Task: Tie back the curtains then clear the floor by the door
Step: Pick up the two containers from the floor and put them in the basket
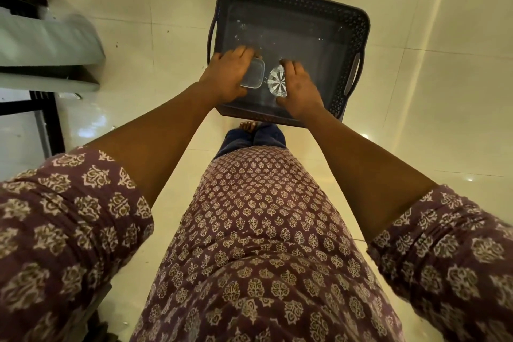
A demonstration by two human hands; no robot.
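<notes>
The floor (416, 119) is what you are clearing, and from your patterned tunic (263, 244) outward both your bare arms reach down past your toes (248, 126) into the dark perforated basket (352, 36), which sits on the glossy tiles at about twelve o'clock from your feet. Your left hand (224, 75) curls its fingers over a small clear square container (253, 74); your right hand (298, 86) cups a clear cut-glass bowl (277, 81) shown bottom-up or edge-on, I cannot tell which. Both pieces hang low inside the basket, at its six o'clock wall, nearly touching each other. The risk I see: the two hard pieces could knock together as you release them, and the glass could chip if it drops rather than being set down. The tiles look slick, so leaning weight on the basket rim could let it slide. At ten o'clock a dark-framed piece of furniture (41, 44) stands well apart.
</notes>
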